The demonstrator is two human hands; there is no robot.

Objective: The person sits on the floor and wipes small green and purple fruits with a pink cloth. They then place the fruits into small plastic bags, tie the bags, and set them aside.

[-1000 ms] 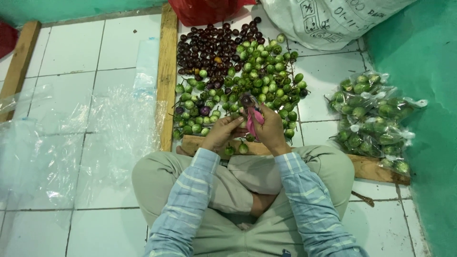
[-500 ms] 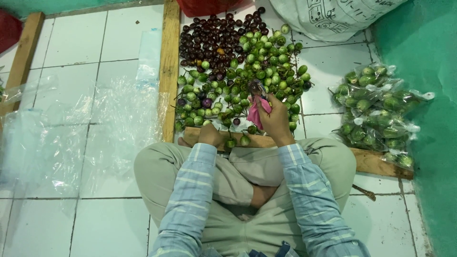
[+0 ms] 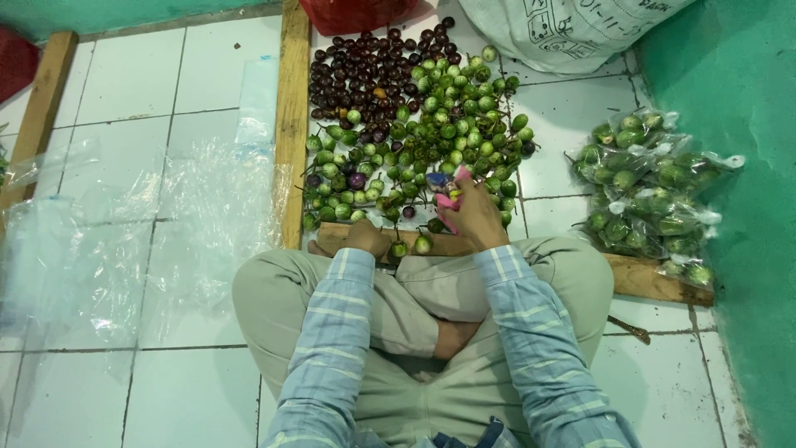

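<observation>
I am gripping a pink tool (image 3: 448, 199) in my right hand (image 3: 477, 217) while my left hand (image 3: 367, 238), fingers curled closed, is gathering green fruits (image 3: 431, 133) steadily at the pile's near edge.

One camera sits on the person's head. It looks straight down, quite close, at the white tiled floor (image 3: 124, 99).

Person's wearing a long-sleeved shirt, light blue plaid with white and darker blue stripes crossing it, cuffs reaching the left hand (image 3: 367, 238) and right hand (image 3: 474, 217). Baggy trousers (image 3: 431, 286) in pale khaki-grey, pretty creased, and one bare foot (image 3: 454, 337)
</observation>
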